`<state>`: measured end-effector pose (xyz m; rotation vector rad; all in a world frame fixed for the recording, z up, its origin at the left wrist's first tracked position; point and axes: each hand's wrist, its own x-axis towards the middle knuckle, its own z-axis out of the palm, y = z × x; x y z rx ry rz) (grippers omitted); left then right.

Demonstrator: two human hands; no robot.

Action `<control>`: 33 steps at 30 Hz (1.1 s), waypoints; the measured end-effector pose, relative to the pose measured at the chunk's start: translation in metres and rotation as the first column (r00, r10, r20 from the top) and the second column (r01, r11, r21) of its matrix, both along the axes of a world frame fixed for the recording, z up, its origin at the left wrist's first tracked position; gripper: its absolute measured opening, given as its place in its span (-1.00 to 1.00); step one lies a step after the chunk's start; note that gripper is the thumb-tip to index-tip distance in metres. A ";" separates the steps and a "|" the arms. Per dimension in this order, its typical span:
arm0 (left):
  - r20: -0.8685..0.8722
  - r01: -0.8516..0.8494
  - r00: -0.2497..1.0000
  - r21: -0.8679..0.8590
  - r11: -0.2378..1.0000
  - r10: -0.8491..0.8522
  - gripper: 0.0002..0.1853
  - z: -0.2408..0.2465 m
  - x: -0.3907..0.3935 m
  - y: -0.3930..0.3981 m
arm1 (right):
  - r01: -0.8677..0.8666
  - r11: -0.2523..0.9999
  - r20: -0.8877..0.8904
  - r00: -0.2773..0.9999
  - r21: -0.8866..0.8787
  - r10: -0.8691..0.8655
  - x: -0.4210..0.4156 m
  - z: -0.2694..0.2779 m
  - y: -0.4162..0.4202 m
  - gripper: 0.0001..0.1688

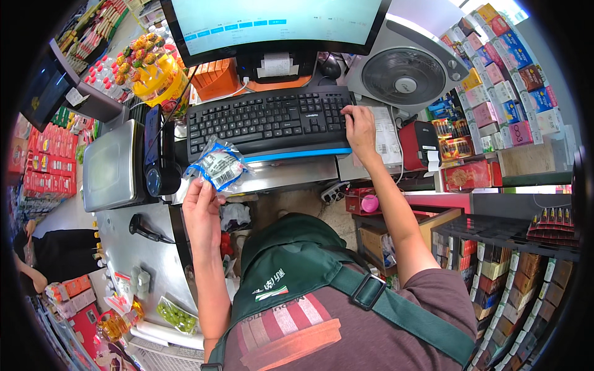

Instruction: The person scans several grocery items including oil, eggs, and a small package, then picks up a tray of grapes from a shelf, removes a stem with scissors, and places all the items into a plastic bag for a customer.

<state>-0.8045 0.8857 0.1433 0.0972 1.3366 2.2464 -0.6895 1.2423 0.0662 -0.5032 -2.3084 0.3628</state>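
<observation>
Pinched between the thumb and fingers of my left hand [204, 208] is a small clear plastic packet [222, 166] with blue edging and a barcode label. It is held up over the front left corner of a black computer keyboard [274, 116]. My right hand [360, 130] rests at the keyboard's right end, fingers curled over the number pad and holding nothing. Behind the keyboard stands a lit monitor [278, 23]. What is inside the packet cannot be made out clearly.
A metal-topped scale [111, 162] and a handheld scanner [148, 229] are on the left. Bagged green grapes [176, 316] lie on the steel counter [139, 252]. A box fan [403, 76] and a red device [418, 146] stand right. A person [60, 255] is beyond the counter.
</observation>
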 end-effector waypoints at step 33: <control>0.237 0.042 0.969 0.096 0.994 -0.064 -0.79 -0.016 0.010 0.001 | -0.584 0.810 -0.108 0.803 0.055 0.587 -0.024 0.104 -0.144 -0.62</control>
